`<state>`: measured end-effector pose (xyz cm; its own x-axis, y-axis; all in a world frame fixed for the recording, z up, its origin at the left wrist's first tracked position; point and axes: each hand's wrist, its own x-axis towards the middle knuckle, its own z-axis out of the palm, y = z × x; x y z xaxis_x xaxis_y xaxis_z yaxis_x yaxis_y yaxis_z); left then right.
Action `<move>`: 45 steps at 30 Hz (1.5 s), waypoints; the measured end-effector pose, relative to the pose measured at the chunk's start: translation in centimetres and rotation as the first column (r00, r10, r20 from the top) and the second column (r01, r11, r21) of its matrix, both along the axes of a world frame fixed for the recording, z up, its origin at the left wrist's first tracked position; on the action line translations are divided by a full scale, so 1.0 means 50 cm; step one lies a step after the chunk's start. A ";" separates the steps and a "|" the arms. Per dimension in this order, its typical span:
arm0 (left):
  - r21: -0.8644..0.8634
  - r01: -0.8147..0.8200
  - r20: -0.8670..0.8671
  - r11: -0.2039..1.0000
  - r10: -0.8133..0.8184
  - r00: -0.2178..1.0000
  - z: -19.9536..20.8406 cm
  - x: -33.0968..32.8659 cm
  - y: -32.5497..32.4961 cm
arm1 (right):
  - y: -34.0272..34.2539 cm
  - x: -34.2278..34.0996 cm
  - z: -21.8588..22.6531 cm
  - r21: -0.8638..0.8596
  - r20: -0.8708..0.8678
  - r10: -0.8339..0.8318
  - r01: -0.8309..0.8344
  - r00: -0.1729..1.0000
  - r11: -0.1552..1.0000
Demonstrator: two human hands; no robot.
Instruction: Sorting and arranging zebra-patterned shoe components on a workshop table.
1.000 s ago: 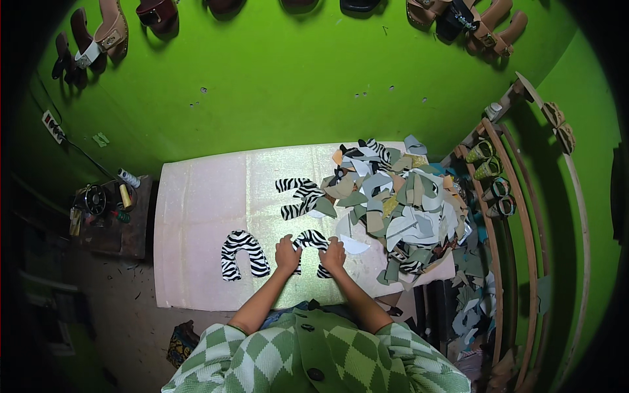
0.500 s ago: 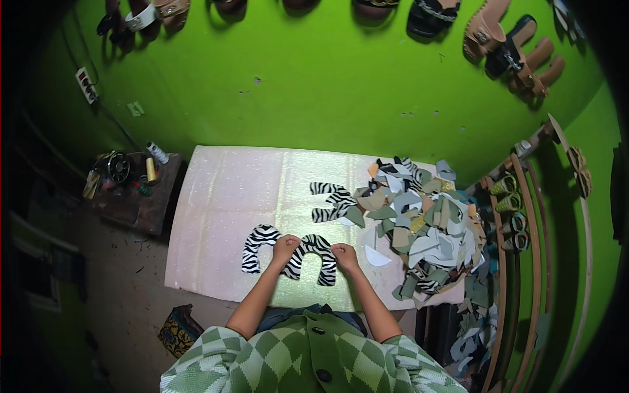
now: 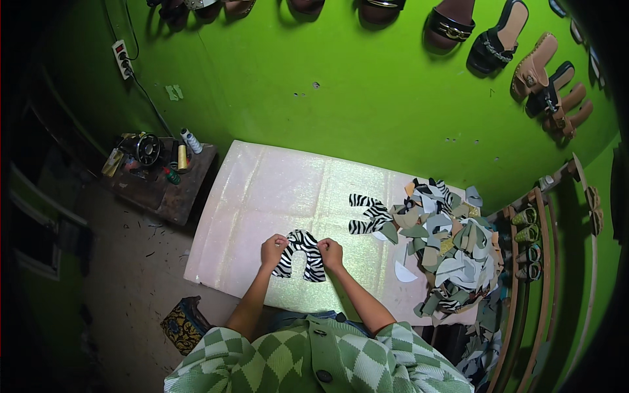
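Note:
An arch-shaped zebra-striped piece (image 3: pixel 304 240), black and white, lies at the near middle of the pale shiny table sheet (image 3: pixel 252 177), its two legs toward me. My left hand (image 3: pixel 274 251) is closed in a pinch at its left side. My right hand (image 3: pixel 331 253) pinches its right edge. A single outline shows, though its edges look doubled in places; I cannot tell how many layers lie there. Farther right, more zebra-striped cut pieces (image 3: pixel 368 213) lie beside the scrap heap, their open legs to the left.
A heap of grey, green, tan and white scraps (image 3: pixel 458 259) covers the table's right side. At left stands a small dark table (image 3: pixel 164 196) with a sewing machine (image 3: pixel 147 149) and thread cones (image 3: pixel 190 141). Sandals (image 3: pixel 495 38) hang on the green wall; a wooden rack (image 3: pixel 540 281) stands at right.
Two striped arches lay side by side between and beside my hands; now one arch outline shows between them. My left hand has come to its left side. The view has shifted left.

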<state>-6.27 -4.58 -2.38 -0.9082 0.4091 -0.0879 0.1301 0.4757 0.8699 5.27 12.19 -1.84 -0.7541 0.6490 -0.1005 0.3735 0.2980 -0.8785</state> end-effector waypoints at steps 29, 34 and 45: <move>-0.125 0.000 -0.422 0.992 -0.053 0.905 0.020 0.026 0.007 | -0.062 -0.010 0.017 0.477 -0.011 -0.010 0.014 1.000 0.879; -0.183 0.174 -0.508 0.968 -0.245 0.826 0.031 0.035 -0.002 | -0.062 0.007 0.041 0.509 0.075 0.234 -0.239 0.969 0.827; -0.407 0.325 -0.467 0.853 -0.501 0.729 0.017 0.055 0.000 | -0.087 0.024 0.001 0.567 0.341 0.363 -0.498 0.867 0.656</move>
